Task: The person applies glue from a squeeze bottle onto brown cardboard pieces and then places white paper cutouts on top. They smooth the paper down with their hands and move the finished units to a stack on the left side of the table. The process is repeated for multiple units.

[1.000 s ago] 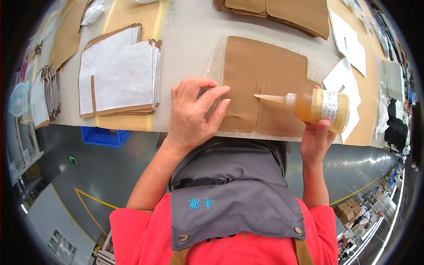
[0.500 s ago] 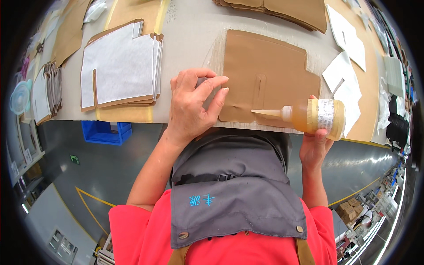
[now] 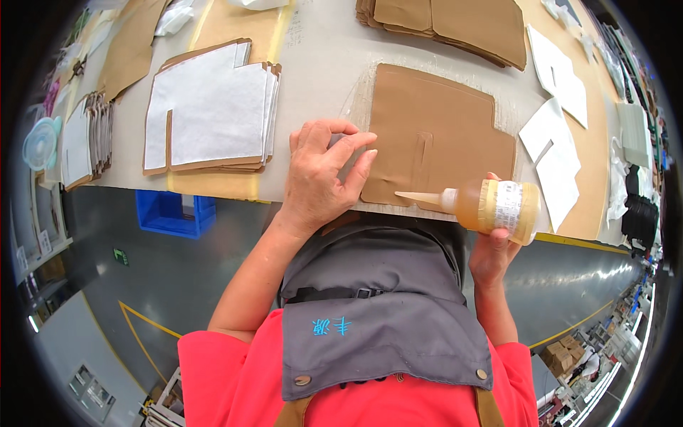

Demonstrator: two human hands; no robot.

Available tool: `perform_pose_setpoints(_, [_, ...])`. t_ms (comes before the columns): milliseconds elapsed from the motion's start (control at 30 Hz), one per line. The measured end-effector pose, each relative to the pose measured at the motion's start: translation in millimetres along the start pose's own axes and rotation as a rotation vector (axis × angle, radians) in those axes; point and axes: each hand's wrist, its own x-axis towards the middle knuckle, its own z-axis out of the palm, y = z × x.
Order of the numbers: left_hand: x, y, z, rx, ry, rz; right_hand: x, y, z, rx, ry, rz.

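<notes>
My right hand (image 3: 494, 255) is wrapped round an amber squeeze bottle (image 3: 472, 203) with a long pointed nozzle, yellow tape and a white label. The bottle lies almost sideways, its nozzle pointing left over the near edge of a brown notched panel (image 3: 445, 107). A narrow slot outline shows in the middle of the panel. At the panel's left edge is my left hand (image 3: 324, 167), fingers bent and thumb and index tips slightly apart. Nothing shows between those fingertips.
Left on the table sits a stack of white-faced brown panels (image 3: 206, 110), with a smaller bundle (image 3: 87, 139) beyond it. More brown panels (image 3: 455, 28) are piled at the back. White cut pieces (image 3: 555, 156) lie right. Below the table's edge is a blue crate (image 3: 171, 217).
The bottle and my right hand have shifted left and slightly nearer to me. My left hand keeps its bent pose at the panel's edge. The whole view has shifted a little.
</notes>
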Motion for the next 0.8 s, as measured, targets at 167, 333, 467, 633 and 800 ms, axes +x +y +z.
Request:
perform_pose_setpoints(167, [1.8,-0.2,0.2,-0.018,0.018,0.003,1.6,8.3,18.3,0.018,-0.041,-0.018])
perform_pose_setpoints(333, [3.6,1.1,-2.5,-0.013,0.049,-0.006,6.6,1.4,30.1,0.288,-0.024,0.206])
perform_pose_setpoints(467, [4.7,-0.2,-4.5,-0.077,0.079,-0.058,52.0,-20.2,25.5,0.565,0.017,0.240])
perform_pose_setpoints(633, [6.1,1.9,-8.7,-0.100,0.047,-0.063,109.5,-13.2,32.4,0.300,-0.010,-0.003])
perform_pose_setpoints(800, [6.9,0.5,-8.9,-0.117,0.026,-0.069,139.4,0.2,47.4,0.154,-0.032,-0.014])
